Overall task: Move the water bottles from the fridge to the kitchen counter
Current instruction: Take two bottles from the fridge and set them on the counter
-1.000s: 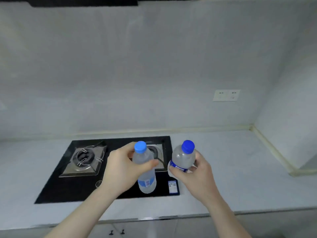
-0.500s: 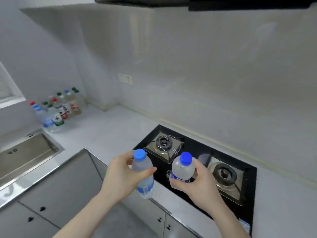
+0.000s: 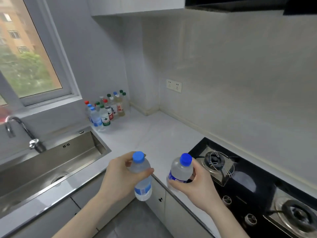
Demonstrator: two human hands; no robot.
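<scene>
Currently both hands are up in front of the body, each wrapped round a small clear water bottle with a blue cap; the left hand point(image 3: 118, 179) grips the left bottle point(image 3: 141, 177) about its upper body, thumb across the front and fingers curled behind near the neck, and the bottle hangs tilted with its base toward the floor, out in front of the cabinet doors point(image 3: 159, 198) rather than over any surface; the right hand point(image 3: 197, 184) holds the right bottle point(image 3: 181, 170) round its blue label, fingers closed behind and thumb under the front, and this bottle leans slightly to the left, above the front edge of the white kitchen counter point(image 3: 154, 134), just beside the black gas hob point(image 3: 248, 182); neither bottle touches the counter, and the two are near each other but apart; at the back of the counter, in the corner under the window point(image 3: 32, 54), stands a tight cluster of bottles point(image 3: 107, 110) (caps in red, green, blue and white, labels too small to read), all upright on the surface and well apart from the hands; to the left lies a stainless steel sink point(image 3: 51, 162) with a curved tap point(image 3: 18, 127) behind it; on the wall above the counter sits a white double socket point(image 3: 173, 85); the hob shows two burners, the nearer one point(image 3: 215, 160) just right of the right hand.
</scene>
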